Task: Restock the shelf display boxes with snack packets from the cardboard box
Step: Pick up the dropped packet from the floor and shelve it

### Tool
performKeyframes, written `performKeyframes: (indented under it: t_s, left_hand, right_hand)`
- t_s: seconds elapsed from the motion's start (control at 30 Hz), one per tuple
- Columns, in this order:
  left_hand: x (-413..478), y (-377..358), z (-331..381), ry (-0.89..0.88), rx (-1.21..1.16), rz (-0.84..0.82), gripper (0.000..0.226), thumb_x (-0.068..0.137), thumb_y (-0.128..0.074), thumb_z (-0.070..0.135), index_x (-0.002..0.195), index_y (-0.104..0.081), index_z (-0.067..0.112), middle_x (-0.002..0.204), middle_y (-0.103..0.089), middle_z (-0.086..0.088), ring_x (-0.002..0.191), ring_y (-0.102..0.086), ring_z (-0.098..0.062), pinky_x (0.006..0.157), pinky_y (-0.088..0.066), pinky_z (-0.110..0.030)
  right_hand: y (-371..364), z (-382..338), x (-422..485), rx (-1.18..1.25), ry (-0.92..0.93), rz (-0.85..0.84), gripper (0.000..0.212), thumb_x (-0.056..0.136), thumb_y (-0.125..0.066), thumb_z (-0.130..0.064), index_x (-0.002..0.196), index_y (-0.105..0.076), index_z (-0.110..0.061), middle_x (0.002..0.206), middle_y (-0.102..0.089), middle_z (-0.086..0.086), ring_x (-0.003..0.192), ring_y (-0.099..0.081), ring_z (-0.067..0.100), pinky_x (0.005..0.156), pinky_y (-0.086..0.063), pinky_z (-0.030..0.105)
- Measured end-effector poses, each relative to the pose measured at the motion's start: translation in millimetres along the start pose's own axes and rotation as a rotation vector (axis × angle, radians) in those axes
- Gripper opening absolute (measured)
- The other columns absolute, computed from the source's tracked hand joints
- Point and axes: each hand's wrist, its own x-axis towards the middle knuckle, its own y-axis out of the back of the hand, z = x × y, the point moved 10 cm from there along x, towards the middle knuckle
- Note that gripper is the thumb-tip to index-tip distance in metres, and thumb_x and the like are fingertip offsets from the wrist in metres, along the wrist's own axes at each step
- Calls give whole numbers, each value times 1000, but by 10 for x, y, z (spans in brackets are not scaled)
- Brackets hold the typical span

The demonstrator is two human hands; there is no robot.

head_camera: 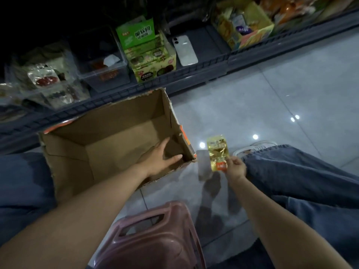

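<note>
An open cardboard box [66,167] stands on the floor in front of a low shelf, and its bottom looks bare. My left hand [158,159] reaches over the box's near right corner with fingers spread, holding nothing. To the right of the box, my right hand [236,168] pinches the lower end of a gold snack packet [217,152] and holds it upright above the floor. On the shelf behind stands a green and yellow display box [153,61] with a raised green header card.
A white phone [185,50] lies on the dark shelf [209,66] beside the green box. Clear bins [104,68] of packets stand to the left, a yellow display box [250,24] far right. A pink plastic stool [153,239] sits between my jeans-clad legs [301,171].
</note>
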Motion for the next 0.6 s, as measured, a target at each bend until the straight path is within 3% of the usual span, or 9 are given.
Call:
performKeyframes:
  t_s: [0.1,0.23,0.37,0.5,0.6]
  left_hand:
    - [-62,316,230,-9,-180,122,102,66,-44,79,150,-14,30,158,-17,1,143,-23,-20,115,-25,-43]
    - [-204,917,709,-104,-381,342,83,83,-53,61,149,-20,24,153,-23,4,136,-32,-17,110,-32,-38]
    - [-369,1348,992,-150,-679,375,53,86,-64,41,131,-49,16,128,-56,1,100,-60,-11,78,-48,-22]
    - [-736,1732,1037,-239,-809,499,24,85,-70,22,105,-68,8,89,-71,0,68,-65,-1,64,-51,-15]
    - [-951,1970,1002,-242,-958,554,16,86,-69,20,100,-68,14,86,-71,3,75,-66,-9,73,-54,-24]
  right_hand:
    - [-35,-870,-197,37,201,4,8,96,-51,-6,88,-52,-4,66,-55,10,46,-55,4,44,-45,11]
    - [-490,-1802,-690,-18,419,-271,5,95,-54,-8,93,-58,-6,70,-59,7,48,-58,0,50,-52,17]
    - [-959,-2278,-1365,-226,540,-530,5,93,-58,-14,90,-63,-13,76,-64,3,55,-61,-3,52,-48,14]
    - [-1229,-2498,-1855,-262,591,-636,6,92,-60,-17,92,-65,-15,83,-68,1,65,-64,1,57,-50,15]
    - [-1362,-2577,-2095,-74,484,-690,24,88,-65,-20,110,-62,-9,94,-70,6,79,-68,12,68,-57,24]
